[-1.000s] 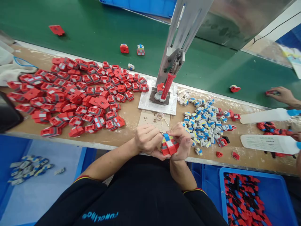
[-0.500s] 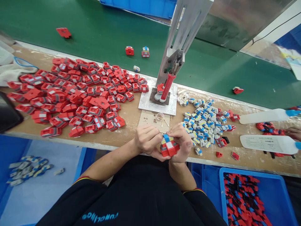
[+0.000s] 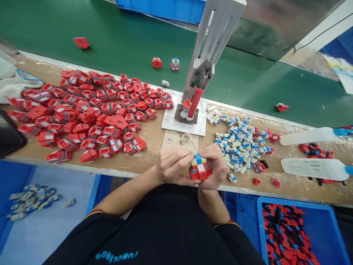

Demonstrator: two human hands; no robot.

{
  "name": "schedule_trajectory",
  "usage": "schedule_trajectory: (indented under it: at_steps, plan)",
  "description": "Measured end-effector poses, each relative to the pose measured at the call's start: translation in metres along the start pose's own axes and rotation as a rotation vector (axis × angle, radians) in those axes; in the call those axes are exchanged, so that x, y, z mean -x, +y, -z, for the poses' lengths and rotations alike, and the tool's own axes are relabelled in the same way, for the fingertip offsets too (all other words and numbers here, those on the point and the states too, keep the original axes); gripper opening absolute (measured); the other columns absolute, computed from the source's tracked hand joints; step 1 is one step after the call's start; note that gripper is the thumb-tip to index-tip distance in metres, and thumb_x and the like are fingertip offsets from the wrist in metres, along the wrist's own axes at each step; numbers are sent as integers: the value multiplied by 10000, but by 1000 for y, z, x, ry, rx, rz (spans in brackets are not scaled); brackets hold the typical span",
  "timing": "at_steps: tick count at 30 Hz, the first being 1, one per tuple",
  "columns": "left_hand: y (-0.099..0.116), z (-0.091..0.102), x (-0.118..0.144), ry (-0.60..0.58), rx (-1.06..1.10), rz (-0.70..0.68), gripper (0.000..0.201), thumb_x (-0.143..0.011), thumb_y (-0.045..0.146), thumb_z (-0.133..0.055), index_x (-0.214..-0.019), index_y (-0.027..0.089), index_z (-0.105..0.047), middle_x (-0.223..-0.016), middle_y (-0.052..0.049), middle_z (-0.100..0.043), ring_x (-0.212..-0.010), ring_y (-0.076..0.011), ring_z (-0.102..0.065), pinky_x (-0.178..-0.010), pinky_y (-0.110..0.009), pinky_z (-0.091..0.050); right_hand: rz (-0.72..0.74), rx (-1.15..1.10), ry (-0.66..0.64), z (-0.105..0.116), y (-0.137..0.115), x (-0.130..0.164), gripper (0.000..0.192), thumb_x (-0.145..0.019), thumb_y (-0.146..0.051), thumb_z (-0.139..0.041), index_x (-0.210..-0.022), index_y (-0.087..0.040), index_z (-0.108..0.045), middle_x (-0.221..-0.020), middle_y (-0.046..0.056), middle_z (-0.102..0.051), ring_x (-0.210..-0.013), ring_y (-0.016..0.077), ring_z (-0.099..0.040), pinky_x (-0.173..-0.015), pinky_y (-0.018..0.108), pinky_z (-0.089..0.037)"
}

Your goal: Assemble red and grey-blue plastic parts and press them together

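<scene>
At bench edge, hands gripping red part

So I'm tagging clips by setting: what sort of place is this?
Most likely a factory assembly line: a green conveyor belt behind the bench, a big heap of identical red parts, and a small hand press. Both hands hold one red part.
</scene>
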State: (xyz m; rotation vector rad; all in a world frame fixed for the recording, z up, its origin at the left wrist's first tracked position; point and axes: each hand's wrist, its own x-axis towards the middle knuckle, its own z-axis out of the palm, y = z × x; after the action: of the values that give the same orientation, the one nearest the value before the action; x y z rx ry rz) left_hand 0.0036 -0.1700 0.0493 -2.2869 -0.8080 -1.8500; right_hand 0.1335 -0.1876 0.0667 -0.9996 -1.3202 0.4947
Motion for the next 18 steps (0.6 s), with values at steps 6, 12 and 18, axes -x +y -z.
schedule_trajectory:
  at_steps: [6, 12, 18]
  plan:
    - [3, 2, 2, 20, 97, 56, 498, -919, 508, -766, -1227, 127, -673, -909, -101, -818, -790, -185, -807, -720, -248, -662, -13, 60, 20, 0, 0, 1, 602, -1022, -667, -207, -768, -273, -585, -676, 49, -551, -607, 234, -577, -587, 447, -454]
    - [5, 5, 7, -32, 234, 167, 612, -885, 486, -830, -1401, 217, -642, -1047, -82, -833, -918, -220, -820, -809, -289, -681, 19, 37, 34, -2, 2, 2, 564, -1043, -621, -232, -803, -272, -604, -713, 48, -567, -634, 233, -578, -612, 444, -455]
    - [3, 7, 11, -2, 284, 271, 540, -898, 532, -804, -1314, 203, -702, -1010, -99, -806, -818, -200, -778, -649, -285, -629, 64, -17, -56, 3, 11, 1, 581, -1059, -641, -225, -950, -280, -668, -840, 66, -590, -766, 249, -586, -650, 436, -476]
